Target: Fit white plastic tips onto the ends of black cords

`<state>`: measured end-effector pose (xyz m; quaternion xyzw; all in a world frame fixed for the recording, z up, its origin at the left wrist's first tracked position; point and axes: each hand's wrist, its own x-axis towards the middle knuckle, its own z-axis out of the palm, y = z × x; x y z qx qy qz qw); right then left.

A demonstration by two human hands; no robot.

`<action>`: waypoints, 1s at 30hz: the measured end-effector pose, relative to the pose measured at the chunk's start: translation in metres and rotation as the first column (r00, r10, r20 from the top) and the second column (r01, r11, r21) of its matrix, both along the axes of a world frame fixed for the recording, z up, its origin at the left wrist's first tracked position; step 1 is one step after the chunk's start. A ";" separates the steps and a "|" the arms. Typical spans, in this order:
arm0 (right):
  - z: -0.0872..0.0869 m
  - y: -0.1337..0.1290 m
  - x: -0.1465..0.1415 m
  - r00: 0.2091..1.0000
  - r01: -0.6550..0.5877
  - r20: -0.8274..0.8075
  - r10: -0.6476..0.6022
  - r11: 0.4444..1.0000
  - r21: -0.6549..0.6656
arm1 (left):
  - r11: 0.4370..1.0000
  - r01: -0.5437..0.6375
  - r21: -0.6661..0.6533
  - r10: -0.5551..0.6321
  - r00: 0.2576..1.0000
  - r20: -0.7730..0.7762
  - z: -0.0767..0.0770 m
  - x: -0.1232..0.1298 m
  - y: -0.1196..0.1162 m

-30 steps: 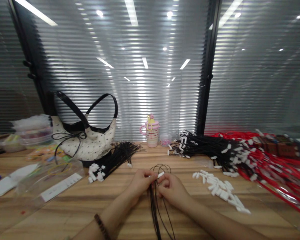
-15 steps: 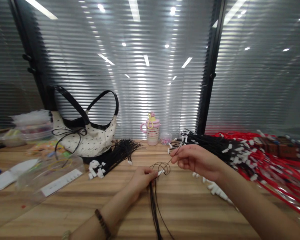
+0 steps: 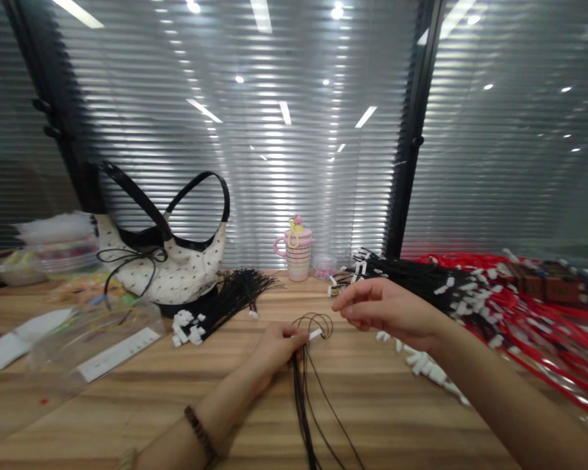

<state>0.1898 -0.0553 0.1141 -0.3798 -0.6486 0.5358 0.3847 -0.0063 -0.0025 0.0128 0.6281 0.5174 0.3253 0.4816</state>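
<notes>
My left hand [image 3: 280,346] is closed on a bundle of thin black cords [image 3: 301,405], just above the tabletop. The cords trail down toward me, with a couple of strands spread out to the right. Beyond my fingertips, looped cord ends [image 3: 318,321] curl around a small white tag [image 3: 315,334]. My right hand [image 3: 379,312] hovers to the right of these loops, its fingers loosely bent and slightly apart, with no cord visible in them.
White-tipped black cords [image 3: 230,300] lie by a spotted handbag [image 3: 181,274]. A striped mug [image 3: 298,260] stands at the back. Black cords [image 3: 406,274], red cords [image 3: 534,333] and white tags [image 3: 431,369] lie at right. A plastic bag [image 3: 112,346] lies left.
My right hand has let go of the cord strand it was pinching, which now hangs down among the others. My left hand keeps its hold on the bundle.
</notes>
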 end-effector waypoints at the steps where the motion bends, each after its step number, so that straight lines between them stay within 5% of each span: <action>1: -0.004 0.001 -0.003 0.998 0.024 0.057 -0.026 0.999 0.031 | 1.000 0.004 -0.004 -0.004 1.000 0.008 0.000 0.000 0.000; 4: -0.026 0.007 -0.017 0.958 0.052 0.276 -0.074 0.995 0.085 | 1.000 0.019 0.003 -0.019 0.998 0.052 -0.001 0.000 0.001; 8: -0.074 0.016 -0.035 0.848 -0.091 0.529 -0.027 0.977 0.195 | 0.999 0.029 0.023 -0.031 0.996 0.080 -0.003 0.000 0.002; 11: -0.104 0.019 -0.043 0.829 -0.012 0.550 -0.104 0.979 0.202 | 1.000 0.027 -0.001 -0.027 0.996 0.086 -0.002 0.000 0.002; 14: -0.115 0.017 -0.045 0.839 0.065 0.511 -0.189 0.966 0.251 | 1.000 0.029 0.000 -0.028 0.996 0.083 0.001 0.000 0.000; 18: -0.098 0.012 -0.046 0.905 0.104 0.397 -0.152 0.985 0.141 | 0.999 0.049 0.009 -0.049 0.995 0.084 0.004 0.001 -0.002; 23: -0.045 -0.002 -0.045 0.978 0.012 0.208 0.000 0.998 -0.059 | 0.997 0.072 -0.009 -0.070 0.990 0.119 -0.002 -0.001 0.000; 30: 0.003 -0.025 -0.032 0.998 -0.045 0.036 0.047 0.998 -0.049 | 0.999 0.053 0.011 -0.053 0.996 0.078 -0.003 -0.003 0.000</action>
